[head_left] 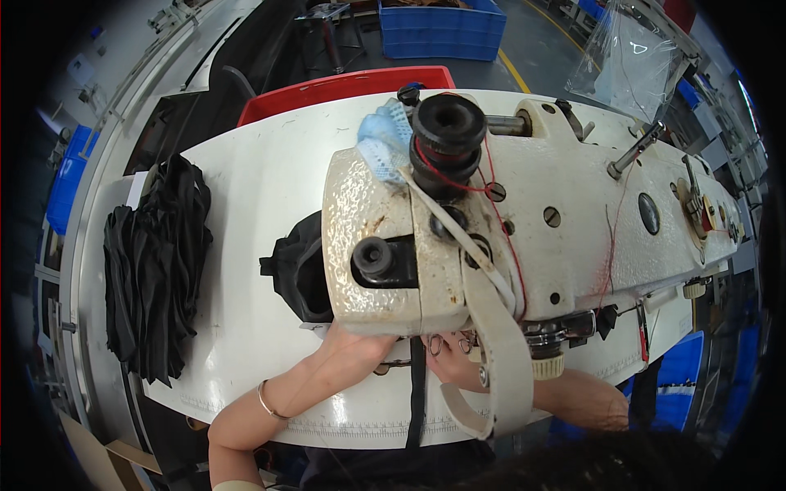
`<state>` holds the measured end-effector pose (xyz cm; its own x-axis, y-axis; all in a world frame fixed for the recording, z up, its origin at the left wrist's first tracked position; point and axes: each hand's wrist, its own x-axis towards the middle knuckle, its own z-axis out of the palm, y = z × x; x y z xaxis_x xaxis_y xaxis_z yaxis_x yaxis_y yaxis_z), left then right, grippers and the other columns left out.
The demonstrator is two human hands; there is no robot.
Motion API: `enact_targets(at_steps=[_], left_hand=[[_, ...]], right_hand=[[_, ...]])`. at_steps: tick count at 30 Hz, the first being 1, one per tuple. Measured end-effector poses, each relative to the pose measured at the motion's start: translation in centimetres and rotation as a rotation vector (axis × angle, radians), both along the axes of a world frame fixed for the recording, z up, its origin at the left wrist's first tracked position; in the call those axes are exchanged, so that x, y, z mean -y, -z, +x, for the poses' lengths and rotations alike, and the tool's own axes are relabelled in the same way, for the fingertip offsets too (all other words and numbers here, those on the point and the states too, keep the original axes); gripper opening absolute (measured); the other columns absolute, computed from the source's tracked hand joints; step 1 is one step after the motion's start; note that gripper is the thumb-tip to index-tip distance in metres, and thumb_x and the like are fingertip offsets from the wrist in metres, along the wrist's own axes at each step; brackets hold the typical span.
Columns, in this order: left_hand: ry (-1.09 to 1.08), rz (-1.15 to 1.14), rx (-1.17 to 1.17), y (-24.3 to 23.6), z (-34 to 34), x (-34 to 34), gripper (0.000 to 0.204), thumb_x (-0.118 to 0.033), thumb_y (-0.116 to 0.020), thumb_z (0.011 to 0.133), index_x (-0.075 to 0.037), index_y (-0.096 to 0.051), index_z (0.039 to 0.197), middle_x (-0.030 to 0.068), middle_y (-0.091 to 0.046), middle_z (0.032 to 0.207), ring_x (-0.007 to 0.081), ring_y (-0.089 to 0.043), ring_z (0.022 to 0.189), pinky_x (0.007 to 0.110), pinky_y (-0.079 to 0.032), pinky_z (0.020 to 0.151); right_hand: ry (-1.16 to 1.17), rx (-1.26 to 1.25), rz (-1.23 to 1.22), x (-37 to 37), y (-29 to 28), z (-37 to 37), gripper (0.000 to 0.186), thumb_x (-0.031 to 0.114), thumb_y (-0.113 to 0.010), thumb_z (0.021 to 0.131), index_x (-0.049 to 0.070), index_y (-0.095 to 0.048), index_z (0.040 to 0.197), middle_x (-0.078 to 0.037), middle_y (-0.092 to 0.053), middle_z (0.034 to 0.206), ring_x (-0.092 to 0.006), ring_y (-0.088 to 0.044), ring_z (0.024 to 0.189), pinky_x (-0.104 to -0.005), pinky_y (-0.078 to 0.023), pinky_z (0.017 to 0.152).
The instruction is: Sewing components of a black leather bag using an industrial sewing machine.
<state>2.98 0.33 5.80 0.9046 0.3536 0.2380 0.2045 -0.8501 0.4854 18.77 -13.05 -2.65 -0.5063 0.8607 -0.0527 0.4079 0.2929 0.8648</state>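
A cream sewing machine point(393, 299) with red thread stands over the white table. My left hand point(356, 350) reaches under the left end of its head, close to the black fabric piece point(301, 266) that sticks out there; the machine hides its fingers. Across from it, my right hand point(450, 360) is at the needle area, partly covered by metal parts and the curved cream guard point(506, 360). Between my hands a narrow black strap point(417, 397) runs toward me over the table's near edge. Whether either hand grips the fabric or strap is hidden.
A pile of black fabric pieces point(160, 270) lies on the left of the white table point(246, 204). A light blue cloth point(383, 139) is tucked by the machine's black knob point(449, 131). Beyond the far edge are a red bin point(352, 82) and a blue crate point(442, 33).
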Motion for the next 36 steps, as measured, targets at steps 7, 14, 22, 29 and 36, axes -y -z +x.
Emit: enact_targets(at_steps=[7, 14, 22, 29, 36], left_hand=[[0.035, 0.188, -0.07, 2.6, -1.3, 1.0, 0.028, -0.003, -0.061, 0.062, 0.002, -0.062, 0.089, 0.0127, -0.058, 0.093, 0.032, -0.057, 0.089, 0.045, -0.046, 0.076], [-0.055, 0.504, -0.026, 1.7, -1.2, 2.7, 0.036, -0.008, -0.057, 0.067, 0.001, -0.061, 0.101, 0.0119, -0.054, 0.103, 0.0235, -0.053, 0.097, 0.04, -0.038, 0.095], [-0.082, 0.446, -0.014, 1.7, -3.0, 2.2, 0.023, -0.009, -0.062, 0.069, -0.001, -0.058, 0.091, 0.0061, -0.051, 0.081, 0.0201, -0.052, 0.077, 0.037, -0.042, 0.081], [0.078, 0.22, -0.053, -0.5, -1.7, 1.0, 0.024, -0.01, -0.066, 0.066, -0.002, -0.058, 0.087, 0.0069, -0.051, 0.084, 0.0216, -0.052, 0.078, 0.033, -0.041, 0.068], [0.135, 0.275, 0.002, 0.5, -1.2, 1.3, 0.028, -0.005, -0.06, 0.064, -0.004, -0.062, 0.091, 0.0092, -0.059, 0.09, 0.0232, -0.059, 0.082, 0.033, -0.048, 0.07]], right_hand=[[-0.256, -0.936, -0.011, -0.9, 1.8, 2.8, 0.018, 0.01, -0.059, 0.067, 0.005, -0.062, 0.084, -0.006, -0.058, 0.094, -0.0133, -0.059, 0.072, -0.0277, -0.049, 0.052], [-0.088, -1.109, -0.013, -1.6, 0.1, 3.3, 0.022, 0.012, -0.061, 0.056, 0.007, -0.063, 0.078, -0.004, -0.056, 0.079, -0.0125, -0.057, 0.067, -0.0296, -0.044, 0.046], [-0.464, -0.727, -0.149, -1.8, -4.7, 1.1, 0.026, 0.011, -0.058, 0.07, 0.0, -0.065, 0.092, -0.008, -0.061, 0.095, -0.0174, -0.058, 0.081, -0.0274, -0.047, 0.071], [-0.285, -1.157, -0.057, -1.6, -3.4, 0.9, 0.022, 0.014, -0.06, 0.064, 0.005, -0.064, 0.084, -0.007, -0.059, 0.086, -0.0185, -0.059, 0.078, -0.0304, -0.047, 0.067], [-0.347, -1.112, -0.081, -0.3, -1.3, 0.5, 0.02, 0.012, -0.058, 0.063, 0.004, -0.062, 0.081, -0.006, -0.062, 0.081, -0.0178, -0.06, 0.077, -0.0322, -0.047, 0.079]])
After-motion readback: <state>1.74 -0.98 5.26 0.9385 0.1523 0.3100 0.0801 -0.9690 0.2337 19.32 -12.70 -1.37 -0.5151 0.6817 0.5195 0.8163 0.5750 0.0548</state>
